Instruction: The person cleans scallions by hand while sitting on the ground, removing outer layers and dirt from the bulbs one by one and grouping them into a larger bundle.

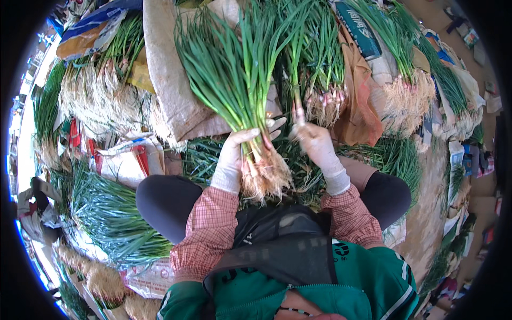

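Note:
My left hand (232,154), in a pale glove, is wrapped around the lower stems of a bunch of green garlic plants (251,96). The leaves fan out away from me, and the tan roots (267,174) hang toward my lap. To its right, my right hand (318,144), also gloved and slightly blurred, pinches the root end of a slim stalk (297,96) that points away from me. Its fingertips are partly hidden by the blur. Loose leaves and trimmings (304,172) lie beneath both hands, between my crossed legs.
A beige woven sack (168,76) lies just beyond the bunch. Rooted bundles (100,86) stand at the left, with more bundles (410,98) at the right. An orange-brown sack (360,104) sits beyond my right hand. A leaf pile (116,216) lies beside my left knee.

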The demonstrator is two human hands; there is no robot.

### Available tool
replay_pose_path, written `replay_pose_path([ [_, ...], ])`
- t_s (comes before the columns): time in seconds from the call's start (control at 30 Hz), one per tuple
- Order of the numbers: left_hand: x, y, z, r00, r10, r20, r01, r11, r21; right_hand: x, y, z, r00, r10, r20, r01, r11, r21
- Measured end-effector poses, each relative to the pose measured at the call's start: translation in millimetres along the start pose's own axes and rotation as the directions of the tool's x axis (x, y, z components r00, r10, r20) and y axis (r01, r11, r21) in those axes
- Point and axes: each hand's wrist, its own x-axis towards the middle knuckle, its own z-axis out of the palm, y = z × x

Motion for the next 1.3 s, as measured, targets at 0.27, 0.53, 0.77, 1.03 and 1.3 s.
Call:
replay_pose_path([
  [0.27,7,-10,14,0.999,0.042,-0.022,-0.045,0.992,-0.119,61,-10,18,0.951,-0.307,-0.032,0.251,0.828,-0.502],
  [0.53,7,-6,12,0.995,0.030,0.091,-0.021,0.995,-0.095,90,79,4,0.991,0.100,-0.086,0.024,0.505,0.863],
  [0.77,-9,-1,29,0.999,0.041,0.026,-0.035,0.978,-0.204,80,-14,45,0.994,-0.107,-0.014,0.074,0.576,0.814],
  [1.03,-8,-4,27,0.989,0.110,0.096,-0.080,0.960,-0.267,49,-5,76,0.978,0.032,0.206,-0.188,0.561,0.806],
  [1.3,-18,16,30,0.947,0.254,0.195,-0.168,0.914,-0.370,37,10,59,0.955,-0.008,0.295,0.169,0.835,-0.523],
])
